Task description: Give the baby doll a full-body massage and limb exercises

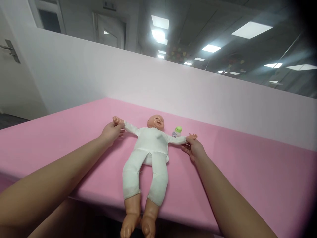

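A baby doll (151,142) with a white cloth body lies on its back on the pink table cover (99,188). Its head points to the wall, and its feet hang over the near edge. My left hand (112,132) is closed round the doll's wrist on the left side, thumb on top. On the other side, my right hand (195,148) pinches the doll's other wrist. Both doll arms are stretched out sideways. Just beyond the doll's right-hand arm stands a small bottle (177,131) with a green cap, partly hidden by that arm.
A white wall (158,86) runs along the far side of the table, with dark glass (193,33) above it reflecting ceiling lights. At the far left is a door with a metal handle (12,51).
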